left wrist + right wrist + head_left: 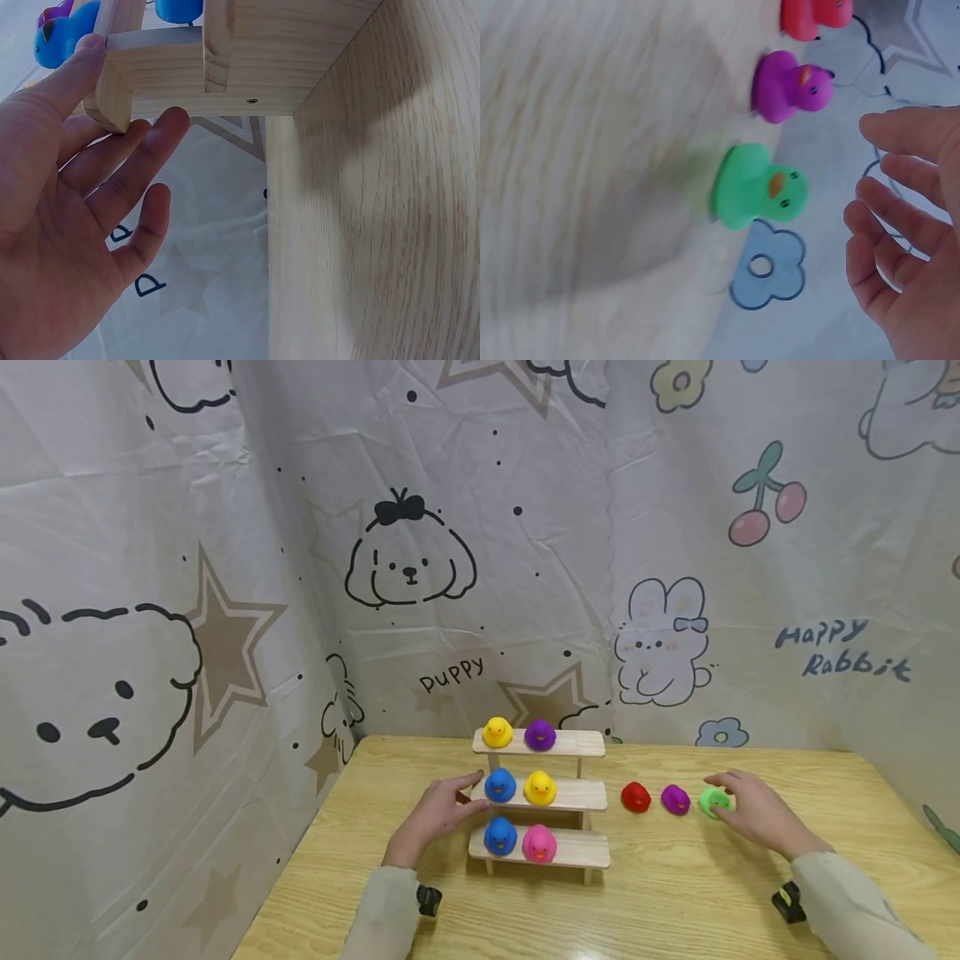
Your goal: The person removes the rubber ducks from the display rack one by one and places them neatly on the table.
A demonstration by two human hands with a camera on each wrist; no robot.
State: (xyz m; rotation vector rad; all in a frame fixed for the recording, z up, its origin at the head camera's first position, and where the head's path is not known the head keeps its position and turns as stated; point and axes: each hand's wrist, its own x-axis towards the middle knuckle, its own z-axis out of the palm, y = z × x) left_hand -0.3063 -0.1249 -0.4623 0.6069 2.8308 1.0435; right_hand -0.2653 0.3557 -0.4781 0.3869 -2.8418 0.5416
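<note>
A three-tier wooden display stand bears small rubber ducks. My left hand grips the left end of its middle shelf; in the left wrist view the thumb lies along the board's edge and a finger passes behind it. The other fingers extend free beneath. My right hand hovers at a green rubber duck, fingers spread and loosely bent. The right wrist view shows a gap between these fingers and the green duck. Left of it sit a purple duck and a red duck.
Top shelf: a yellow duck and a purple duck. Middle: a blue duck and a yellow duck. Bottom: a blue duck and a pink duck. A printed curtain hangs behind the wooden table.
</note>
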